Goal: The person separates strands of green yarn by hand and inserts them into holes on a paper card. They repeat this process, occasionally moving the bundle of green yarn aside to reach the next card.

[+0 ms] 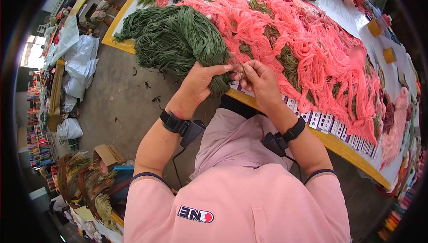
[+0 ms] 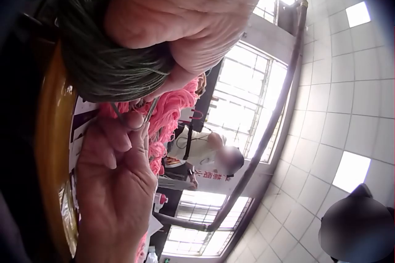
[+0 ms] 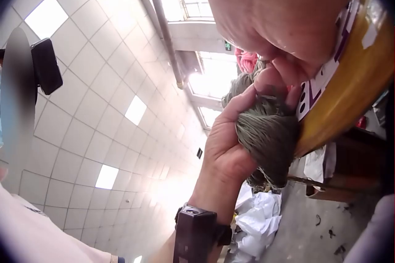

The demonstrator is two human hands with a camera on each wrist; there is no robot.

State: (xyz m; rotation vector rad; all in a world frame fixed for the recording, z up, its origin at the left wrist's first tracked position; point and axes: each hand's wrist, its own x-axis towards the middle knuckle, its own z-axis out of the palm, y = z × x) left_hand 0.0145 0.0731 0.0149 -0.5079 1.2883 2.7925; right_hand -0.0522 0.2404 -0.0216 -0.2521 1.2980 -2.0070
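Note:
A thick dark green yarn bundle lies over the table's edge, its near end gripped by the left hand. In the right wrist view the left hand curls round the green yarn. The right hand pinches thin strands at the bundle's side, close to the left fingertips. In the left wrist view the right hand has its fingers bent at a thin loop of strand just under the green yarn. Pink yarn lies beside the green bundle.
The table has a yellow edge and a strip of cards with holes. Yarn cones and papers lie at the far right. White plastic bags and a cardboard box stand at the left. Another person is beyond the table.

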